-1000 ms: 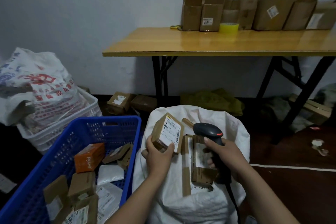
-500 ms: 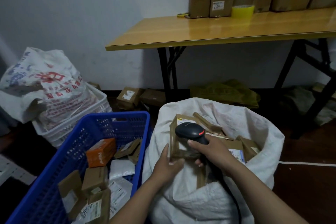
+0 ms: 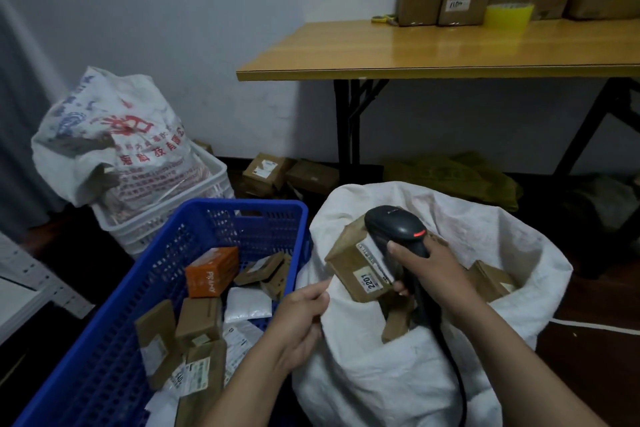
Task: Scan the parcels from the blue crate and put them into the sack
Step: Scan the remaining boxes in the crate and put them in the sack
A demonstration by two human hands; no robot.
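Head cam, the only view there is. The right hand [image 3: 427, 265] is wrapped round the handle of the scanner [image 3: 394, 227]. Its nose points down over the sack [image 3: 398, 381] and the red light on top is lit. Holding it right there makes sense, since every parcel has to pass under it on the way in.

The brown parcel [image 3: 349, 265] with the "2201" sticker lies tilted in the sack's mouth, label up, on top of other boxes and right against the scanner hand's fingers. The left hand [image 3: 303, 321] is off it, at the sack's near-left rim with fingers curled. Can't tell if it's pinching the cloth or just brushing it.

My guess is its next stop is the blue crate [image 3: 249, 206] just beside it. There's plenty to go in there: an orange box [image 3: 211, 272], brown cartons, white mailers. The bench [image 3: 450, 52] behind just carries cardboard boxes, not in play.
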